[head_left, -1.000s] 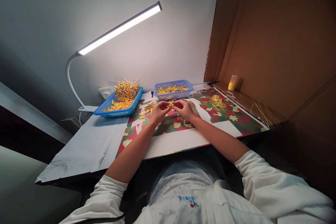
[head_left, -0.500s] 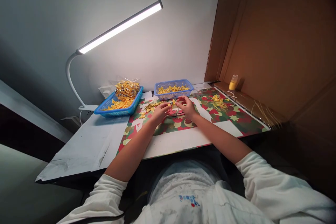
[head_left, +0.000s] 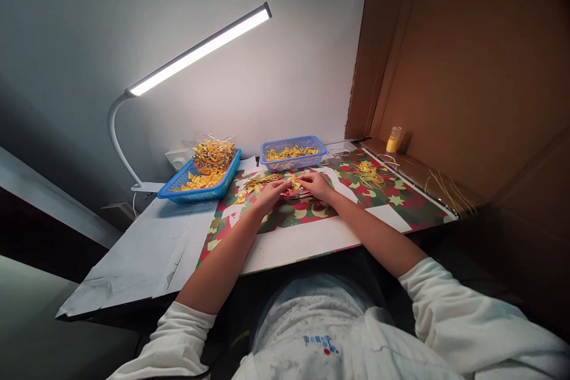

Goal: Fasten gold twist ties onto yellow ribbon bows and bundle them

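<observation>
A small yellow ribbon bow is pinched between my two hands above the patterned sheet. My left hand closes its fingertips on the bow's left side. From the right, my right hand grips it with thumb and finger, the other fingers curled. A reddish-handled tool, too covered to name, lies just beneath the hands. Left of them rest a bundle of thin golden ties and a loose yellow bow.
A blue basket with yellow bows and a bag of bows with bells stands left. Behind my hands is a periwinkle basket of tied bows. More bows lie right, near a small yellow-filled bottle. A lamp arches above; cardboard walls the right.
My hands have come closer together around the bow, and my right hand has lowered with its fingers more curled. The whole view has shifted slightly.
</observation>
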A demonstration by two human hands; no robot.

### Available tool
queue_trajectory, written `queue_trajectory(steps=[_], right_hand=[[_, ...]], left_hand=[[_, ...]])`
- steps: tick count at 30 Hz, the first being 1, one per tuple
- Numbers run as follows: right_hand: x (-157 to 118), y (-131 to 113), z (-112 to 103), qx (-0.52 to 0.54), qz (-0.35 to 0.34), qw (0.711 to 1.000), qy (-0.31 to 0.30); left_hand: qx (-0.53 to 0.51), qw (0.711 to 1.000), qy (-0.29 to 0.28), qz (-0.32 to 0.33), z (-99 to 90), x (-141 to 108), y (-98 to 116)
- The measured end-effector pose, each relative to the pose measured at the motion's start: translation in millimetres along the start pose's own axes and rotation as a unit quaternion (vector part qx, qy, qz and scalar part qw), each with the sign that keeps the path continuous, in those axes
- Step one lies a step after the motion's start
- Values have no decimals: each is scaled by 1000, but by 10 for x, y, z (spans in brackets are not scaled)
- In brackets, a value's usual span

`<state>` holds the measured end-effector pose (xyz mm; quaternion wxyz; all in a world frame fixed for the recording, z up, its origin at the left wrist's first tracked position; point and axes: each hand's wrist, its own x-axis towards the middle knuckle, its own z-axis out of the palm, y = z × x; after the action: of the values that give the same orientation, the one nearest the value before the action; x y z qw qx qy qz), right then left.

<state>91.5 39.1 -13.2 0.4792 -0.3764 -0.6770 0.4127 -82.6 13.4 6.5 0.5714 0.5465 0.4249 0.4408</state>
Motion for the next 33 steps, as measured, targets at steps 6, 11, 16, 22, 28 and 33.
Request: queue_trajectory(steps=[6, 11, 16, 22, 28, 33], right_hand=[[-25, -122, -24, -57, -79, 989, 107], [-72, -152, -29, -155, -151, 965, 145], [-16, -21, 19, -145, -102, 975, 134], [29, 18, -27, -159, -75, 978, 114], [-17, -89, -57, -202, -95, 972, 78], [-59, -119, -49, -190, -93, 977, 36]], left_hand=[[-78, 996, 34, -5, 54, -1, -4], [-100, 993, 65, 16, 81, -8, -5], [-98, 994, 50, 7, 85, -19, -7], [-83, 994, 67, 5, 35, 18, 5], [-59, 994, 84, 34, -18, -6, 96], [-3, 998, 35, 43, -23, -55, 94]])
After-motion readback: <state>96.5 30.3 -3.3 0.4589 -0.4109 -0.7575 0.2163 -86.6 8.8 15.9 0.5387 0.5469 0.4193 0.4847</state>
